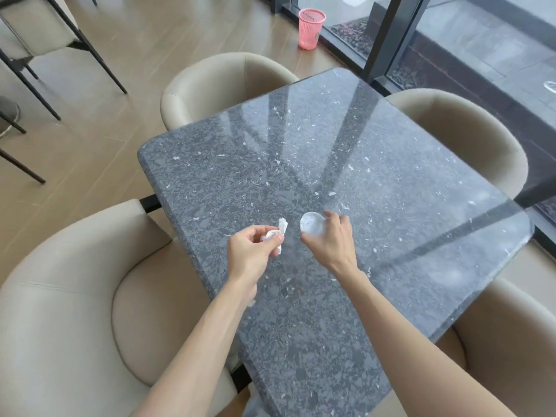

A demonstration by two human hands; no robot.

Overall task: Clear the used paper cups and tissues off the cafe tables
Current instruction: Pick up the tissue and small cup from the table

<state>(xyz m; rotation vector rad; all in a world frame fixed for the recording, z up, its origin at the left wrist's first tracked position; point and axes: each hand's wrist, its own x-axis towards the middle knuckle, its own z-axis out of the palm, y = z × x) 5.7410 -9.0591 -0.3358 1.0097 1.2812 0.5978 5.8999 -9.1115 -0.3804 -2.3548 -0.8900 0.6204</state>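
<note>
Above the near half of the speckled grey counter, my left hand pinches a crumpled white tissue in its fingers while my right hand grips a tilted white paper cup.

Two bare forearms reach into view from the bottom edge, slender and uncovered along all their visible length. No sleeve cuffs show. The left hand and right hand appear bare too, with no visible ring, watch or bracelet, though the picture is too soft to be sure of small jewellery. Fingernails look short and plain.
</note>
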